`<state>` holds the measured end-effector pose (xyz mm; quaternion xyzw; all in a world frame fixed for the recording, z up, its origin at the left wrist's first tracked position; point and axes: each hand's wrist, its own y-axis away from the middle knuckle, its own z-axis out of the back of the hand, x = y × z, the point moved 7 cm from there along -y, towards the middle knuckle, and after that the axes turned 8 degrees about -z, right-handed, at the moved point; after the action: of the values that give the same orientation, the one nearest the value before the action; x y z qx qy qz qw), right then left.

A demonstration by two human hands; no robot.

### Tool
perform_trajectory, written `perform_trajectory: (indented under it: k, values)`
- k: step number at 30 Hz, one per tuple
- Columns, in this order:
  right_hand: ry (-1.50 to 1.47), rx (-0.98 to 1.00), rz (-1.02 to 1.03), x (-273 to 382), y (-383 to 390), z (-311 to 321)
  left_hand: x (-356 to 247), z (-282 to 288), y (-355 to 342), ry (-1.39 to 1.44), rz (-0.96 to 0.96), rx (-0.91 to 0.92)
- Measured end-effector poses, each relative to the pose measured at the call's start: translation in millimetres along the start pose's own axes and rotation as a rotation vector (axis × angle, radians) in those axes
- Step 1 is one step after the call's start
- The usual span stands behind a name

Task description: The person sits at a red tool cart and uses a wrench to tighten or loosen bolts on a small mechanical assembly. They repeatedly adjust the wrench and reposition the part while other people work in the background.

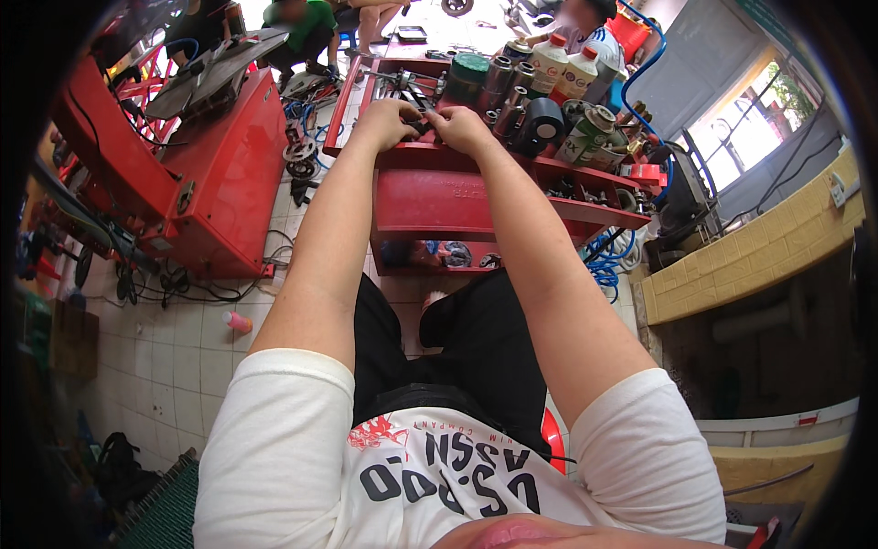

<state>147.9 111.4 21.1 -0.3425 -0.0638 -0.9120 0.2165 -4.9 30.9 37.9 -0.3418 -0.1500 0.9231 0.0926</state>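
Both arms reach forward to the top tray of a red tool cart (426, 203). My left hand (388, 123) is over the tray's left part, its fingers curled toward a small dark piece (420, 126). Close beside it, my right hand (462, 129) has its thumb and fingers closed near the same piece. What each hand grips is too small to make out. Metal tools (409, 90) lie in the tray just beyond my fingers. Right of my right hand stand a dark green jar (468, 73), several metal cans (495, 80) and a black cylinder (540, 128).
White bottles with red caps (577, 71) and a green-and-white can (590, 134) crowd the cart's right side. A red machine (224, 183) stands at left, with cables on the tiled floor. A pink bottle (238, 321) lies there. Blue hose (611, 261) coils at right. People are at the far end.
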Motion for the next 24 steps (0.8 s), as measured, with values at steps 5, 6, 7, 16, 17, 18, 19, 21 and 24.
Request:
perform_trajectory:
  k: [5,6,7,16,17,18,19,21,24]
  values:
    - [-0.114,0.064,0.046,-2.2,2.3,-1.7,-5.7,0.2,0.0,-0.021,-0.015,-0.017]
    - [-0.089,0.047,0.031,-0.1,3.5,-1.0,-4.5,1.2,1.1,-0.024,-0.018,-0.021]
    - [-0.063,0.029,0.015,1.9,4.8,0.1,-3.5,2.2,2.3,-0.027,-0.020,-0.025]
    - [-0.370,0.027,-0.059,-12.1,-1.8,6.9,-1.2,-1.1,-1.3,-0.031,-0.003,-0.009]
    - [-0.403,0.043,-0.062,-10.2,0.3,7.8,0.3,-1.3,-1.3,-0.032,0.006,0.005]
    - [-0.458,0.064,-0.086,-9.5,2.1,8.2,1.0,-1.0,-0.9,-0.042,0.007,0.001]
    - [-0.512,0.085,-0.109,-8.7,3.7,8.9,1.6,-0.7,-0.6,-0.053,0.008,-0.002]
    - [-0.631,0.103,-0.164,-13.5,5.5,11.7,-0.4,-0.8,-0.2,-0.058,0.009,-0.003]
    - [-0.851,0.103,-0.263,-26.2,3.2,20.1,-1.1,-1.4,-0.5,-0.042,0.010,-0.001]
